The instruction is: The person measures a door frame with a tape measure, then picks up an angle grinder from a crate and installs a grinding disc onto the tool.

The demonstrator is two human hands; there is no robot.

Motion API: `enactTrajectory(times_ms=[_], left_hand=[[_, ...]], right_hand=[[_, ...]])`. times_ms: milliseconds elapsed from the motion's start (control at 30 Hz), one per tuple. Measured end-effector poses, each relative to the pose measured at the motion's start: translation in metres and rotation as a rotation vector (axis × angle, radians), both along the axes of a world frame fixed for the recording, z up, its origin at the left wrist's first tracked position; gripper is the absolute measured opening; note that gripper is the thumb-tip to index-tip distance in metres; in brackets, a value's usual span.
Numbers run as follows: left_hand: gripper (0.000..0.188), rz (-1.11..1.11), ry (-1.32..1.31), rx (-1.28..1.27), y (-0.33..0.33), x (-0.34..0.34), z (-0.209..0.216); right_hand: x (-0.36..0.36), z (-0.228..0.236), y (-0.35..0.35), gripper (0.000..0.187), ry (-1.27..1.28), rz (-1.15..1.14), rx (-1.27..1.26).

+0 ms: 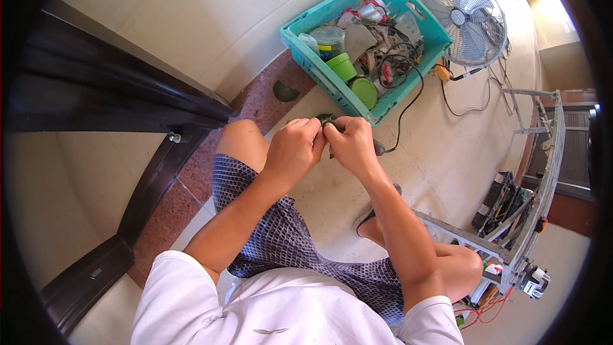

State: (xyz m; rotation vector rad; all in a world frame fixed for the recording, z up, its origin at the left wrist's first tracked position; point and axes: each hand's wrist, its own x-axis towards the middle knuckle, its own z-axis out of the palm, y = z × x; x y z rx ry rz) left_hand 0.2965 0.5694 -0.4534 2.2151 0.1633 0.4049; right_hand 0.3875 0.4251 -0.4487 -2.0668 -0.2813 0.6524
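Note:
Both my hands meet in front of my knees, fingers pinched together. Between their fingertips is a small dark green piece (327,118), mostly covered, so its kind is unclear. My left hand (295,145) grips it from one side, and my right hand (352,141) from the other. Just beyond my right hand a dark rounded end (379,148) shows on the floor, joined to a black cord (405,129). A dark green half-round piece (285,91) lies on the reddish stone strip ahead of my left hand.
Ahead stands a turquoise crate (341,97) of scraps, cords and green-lidded tubs. A round fan (461,18) is behind it. A metal frame (554,153) with tools lines the right side. On the left runs a dark door frame (121,83).

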Motion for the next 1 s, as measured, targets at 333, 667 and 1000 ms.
enactTrajectory(times_ms=[333, 667, 1000], left_hand=[[0.017, -0.031, 0.113, 0.146, 0.006, 0.011, -0.036], [0.006, -0.471, 0.086, 0.541, 0.006, 0.027, -0.034], [0.029, -0.46, 0.72, 0.94, 0.036, 0.042, -0.128]], right_hand=[[0.002, -0.036, 0.006, 0.036, 0.406, -0.251, 0.234], [0.03, -0.067, -0.016, 0.02, 0.671, -0.586, 0.342], [0.062, -0.057, -0.092, 0.026, 0.533, -0.176, 0.331]])
